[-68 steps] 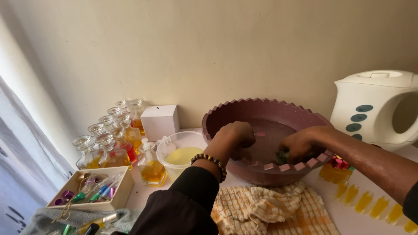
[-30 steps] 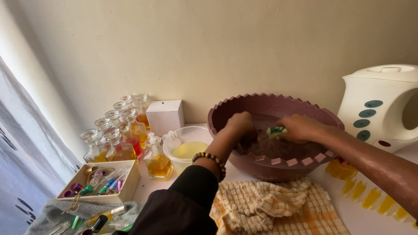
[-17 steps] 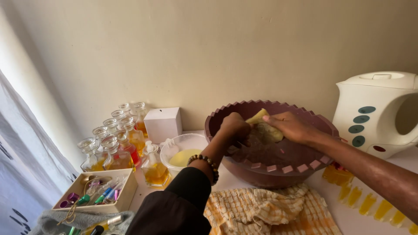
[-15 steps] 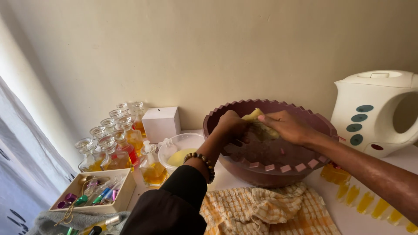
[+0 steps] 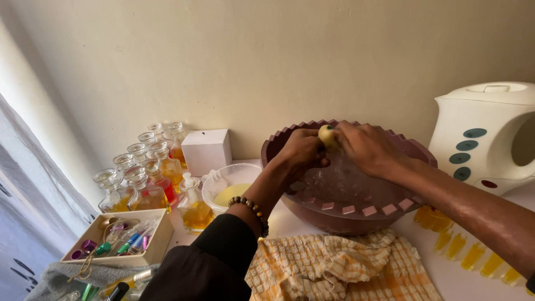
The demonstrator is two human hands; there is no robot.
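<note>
Both hands grip a clear glass item over the maroon basin.

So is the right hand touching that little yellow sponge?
Touching. The head view shows the right hand with its fingertips pressed on the yellow sponge above the bowl.

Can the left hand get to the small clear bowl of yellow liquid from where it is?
Probably yes: the left hand is over the maroon basin, the clear bowl sits just beside it, open-topped, nothing between. But its fingers are busy on a sponge.
</note>
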